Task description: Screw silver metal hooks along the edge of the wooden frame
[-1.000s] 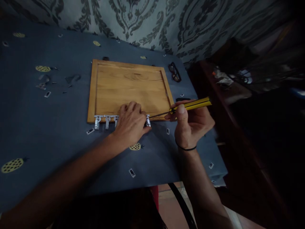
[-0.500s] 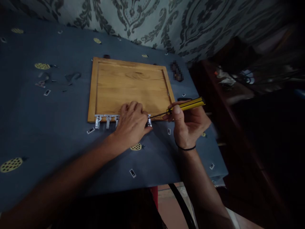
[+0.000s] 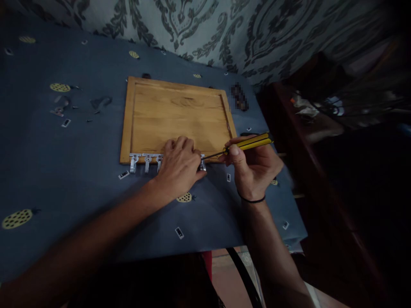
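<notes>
A framed wooden board point(image 3: 180, 115) lies flat, with a row of metal hooks point(image 3: 148, 163) along its near edge. My left hand point(image 3: 180, 164) is closed over that edge at the right end of the row. Its thumb presses against the rightmost metal hook point(image 3: 203, 164), and its curled fingers rest on the board, covering part of the row. In my right hand point(image 3: 255, 167) is a screwdriver with a yellow and black handle point(image 3: 248, 143), held between thumb and fingers. The thin shaft slants down left to the rightmost hook; the exact tip contact is too small to make out.
A blue patterned cloth point(image 3: 96, 205) covers the table. At the left lie a loose hook point(image 3: 101, 102), another metal piece point(image 3: 59, 109) and several small screws point(image 3: 89, 120). A patterned curtain point(image 3: 180, 25) hangs behind. Dark red furniture point(image 3: 308, 141) with clutter stands at the right.
The screwdriver's handle has turned and shifted slightly in my right fingers, its shaft still at the rightmost hook. My left hand stays in place on the board; the view has shifted a little.
</notes>
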Motion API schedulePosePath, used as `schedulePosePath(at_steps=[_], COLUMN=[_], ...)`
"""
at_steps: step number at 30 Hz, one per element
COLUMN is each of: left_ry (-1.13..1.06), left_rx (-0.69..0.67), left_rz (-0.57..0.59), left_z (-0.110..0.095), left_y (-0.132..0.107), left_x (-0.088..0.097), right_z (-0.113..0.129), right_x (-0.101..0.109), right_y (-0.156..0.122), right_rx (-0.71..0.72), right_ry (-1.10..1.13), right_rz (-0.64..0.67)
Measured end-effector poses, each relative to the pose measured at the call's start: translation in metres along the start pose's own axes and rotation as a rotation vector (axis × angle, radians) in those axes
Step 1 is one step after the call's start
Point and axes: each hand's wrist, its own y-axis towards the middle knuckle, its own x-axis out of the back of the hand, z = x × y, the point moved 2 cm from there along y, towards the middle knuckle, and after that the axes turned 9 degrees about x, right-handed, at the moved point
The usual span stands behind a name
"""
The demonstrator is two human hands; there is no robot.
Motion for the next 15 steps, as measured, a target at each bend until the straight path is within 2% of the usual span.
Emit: schedulePosePath(at_steps=[10,15], left_ry=[0.01,-0.004], left_rx=[-0.005,-0.001], left_rz=[-0.011,-0.004], left_z=[0.0006,0.0003], left_y=[-0.0005,-0.0007], left_x=[0.0004,0.0003], right_z=[0.0026,0.0063], right_x=[0.0041,0.0011], right_y=[0.0058,0.0067], right_rx=[0.026,0.002], right_ry=[-0.105,-0.073], right_rz=[0.091,0.104])
